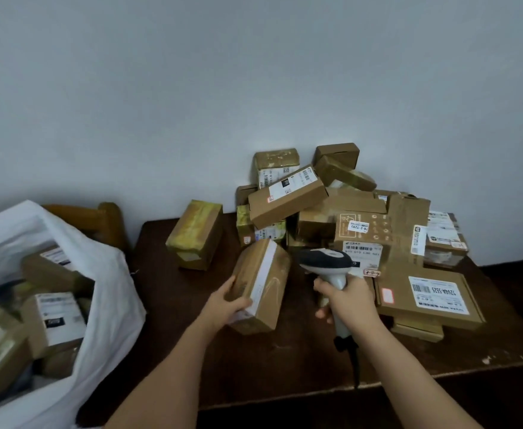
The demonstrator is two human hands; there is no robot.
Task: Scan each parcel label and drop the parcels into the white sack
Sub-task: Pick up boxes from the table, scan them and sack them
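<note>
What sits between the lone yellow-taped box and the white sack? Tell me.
In the head view, only bare dark table lies between the yellow-taped box and the white sack; behind that gap stands a wooden chair back.

A white sticker [359, 226] on the printed brown carton [364, 227] right of centre reads "16-2-7203", upside down; the shipping label [436, 294] on the flat carton [430, 297] at lower right carries a barcode and "72V4A-5525", also inverted; other labels in the pile and in the sack at lower left are too blurred to read.
</note>
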